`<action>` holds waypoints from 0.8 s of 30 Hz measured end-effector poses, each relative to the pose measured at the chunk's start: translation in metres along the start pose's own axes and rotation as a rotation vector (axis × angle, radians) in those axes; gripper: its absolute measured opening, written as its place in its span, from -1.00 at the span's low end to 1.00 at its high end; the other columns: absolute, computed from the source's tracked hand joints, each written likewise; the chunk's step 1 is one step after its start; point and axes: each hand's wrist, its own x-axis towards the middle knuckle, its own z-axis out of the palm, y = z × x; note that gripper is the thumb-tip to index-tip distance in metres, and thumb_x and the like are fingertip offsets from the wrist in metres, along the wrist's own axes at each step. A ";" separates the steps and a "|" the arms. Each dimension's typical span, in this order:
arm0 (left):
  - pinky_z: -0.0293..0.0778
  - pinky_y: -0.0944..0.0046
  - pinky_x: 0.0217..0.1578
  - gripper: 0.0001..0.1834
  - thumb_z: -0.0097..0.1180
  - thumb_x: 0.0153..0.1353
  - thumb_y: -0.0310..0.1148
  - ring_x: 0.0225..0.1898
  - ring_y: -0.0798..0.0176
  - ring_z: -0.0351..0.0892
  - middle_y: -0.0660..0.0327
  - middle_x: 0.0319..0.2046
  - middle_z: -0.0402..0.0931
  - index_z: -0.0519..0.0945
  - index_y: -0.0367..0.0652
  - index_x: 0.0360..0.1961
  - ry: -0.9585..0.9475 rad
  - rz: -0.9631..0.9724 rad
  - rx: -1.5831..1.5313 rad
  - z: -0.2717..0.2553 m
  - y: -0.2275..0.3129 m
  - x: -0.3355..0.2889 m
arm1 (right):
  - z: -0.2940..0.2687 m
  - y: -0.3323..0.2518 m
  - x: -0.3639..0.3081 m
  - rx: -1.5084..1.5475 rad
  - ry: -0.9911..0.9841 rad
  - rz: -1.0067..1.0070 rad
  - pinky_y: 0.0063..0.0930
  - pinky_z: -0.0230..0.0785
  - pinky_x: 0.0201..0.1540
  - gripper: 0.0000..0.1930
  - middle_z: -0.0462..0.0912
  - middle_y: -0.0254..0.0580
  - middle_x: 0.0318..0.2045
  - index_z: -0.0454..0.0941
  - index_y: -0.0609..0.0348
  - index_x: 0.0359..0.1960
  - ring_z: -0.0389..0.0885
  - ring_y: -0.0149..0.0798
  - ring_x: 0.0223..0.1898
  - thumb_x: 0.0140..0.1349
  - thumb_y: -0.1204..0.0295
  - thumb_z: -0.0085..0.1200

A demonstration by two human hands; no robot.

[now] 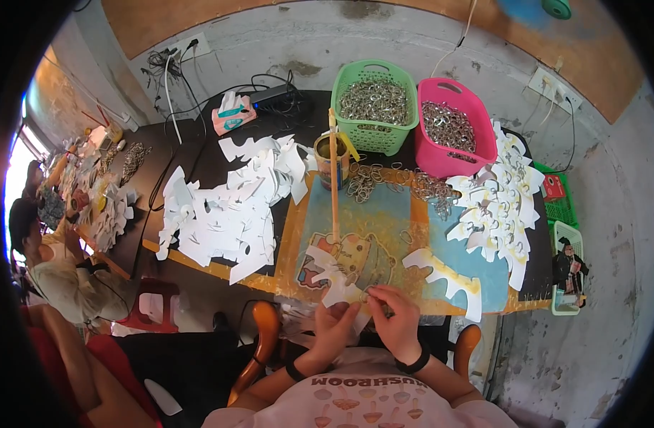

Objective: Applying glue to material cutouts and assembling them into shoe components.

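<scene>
Close to my body at the table's near edge, my left hand pinches a white cut-out piece with a notched, curved outline. My right hand is beside it, thumb and fingers closed together at the piece's right side; what they hold is too small to make out. Under the piece is a mat with a cartoon picture. To the right lies another white cut-out with yellowish smears along its edge. A long wooden stick runs from a tin can toward the mat.
Loose metal rings lie beyond the mat. Green and pink baskets hold many more. White cut-outs are heaped at left and, yellow-smeared, at right. A tissue pack sits at the back. Another person sits far left.
</scene>
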 end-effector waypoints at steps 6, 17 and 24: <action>0.43 0.45 -0.28 -0.68 0.14 0.20 -0.55 -0.27 0.46 0.51 0.26 -0.26 0.52 0.41 -0.25 -0.02 -0.070 -0.060 0.082 -0.009 -0.015 -0.003 | -0.009 0.007 0.008 0.062 -0.106 0.061 -0.48 0.45 -0.41 -0.90 0.60 -0.07 -0.33 0.55 0.27 -0.36 0.63 -0.18 -0.42 0.07 0.64 0.15; 0.27 0.09 0.13 -0.47 0.28 0.04 -0.45 0.03 0.05 0.45 0.02 -0.04 0.47 0.39 -0.17 0.06 -0.094 0.763 0.909 -0.022 0.001 -0.006 | -0.028 0.032 0.026 -0.339 -0.345 -0.244 -0.16 0.36 -0.34 -0.92 0.43 -0.10 -0.36 0.48 0.19 -0.38 0.50 0.03 -0.35 0.07 0.57 0.08; -0.18 -0.38 0.29 -0.49 0.29 -0.05 -0.47 0.16 0.06 0.37 0.29 -0.09 0.55 0.43 -0.08 -0.01 -0.600 0.624 1.206 -0.002 0.014 0.060 | -0.027 0.033 0.017 -0.374 -0.392 -0.178 -0.19 0.37 -0.35 -0.89 0.43 -0.11 -0.39 0.49 0.18 -0.34 0.51 0.02 -0.34 0.07 0.58 0.07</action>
